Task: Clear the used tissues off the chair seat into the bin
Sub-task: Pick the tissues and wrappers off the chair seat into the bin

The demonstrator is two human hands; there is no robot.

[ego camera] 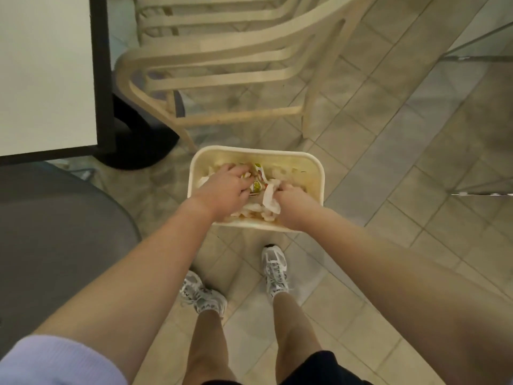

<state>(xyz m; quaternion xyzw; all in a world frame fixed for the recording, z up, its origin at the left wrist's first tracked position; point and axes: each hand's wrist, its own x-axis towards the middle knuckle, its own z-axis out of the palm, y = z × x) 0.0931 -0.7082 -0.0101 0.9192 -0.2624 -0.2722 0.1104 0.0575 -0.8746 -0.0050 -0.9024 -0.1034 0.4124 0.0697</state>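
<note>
Tissues point(270, 200) lie crumpled in the cream bin point(315, 173) on the tiled floor point(388, 151), mixed with a yellow-printed wrapper point(256, 176). Both hands are down inside it. The right hand point(291, 201) has its fingers clenched on a white tissue. The left hand point(224, 187) presses into the litter, fingers curled, apparently grasping some of it. A chair point(236, 51) stands beyond, beside a table point(47, 73).
</note>
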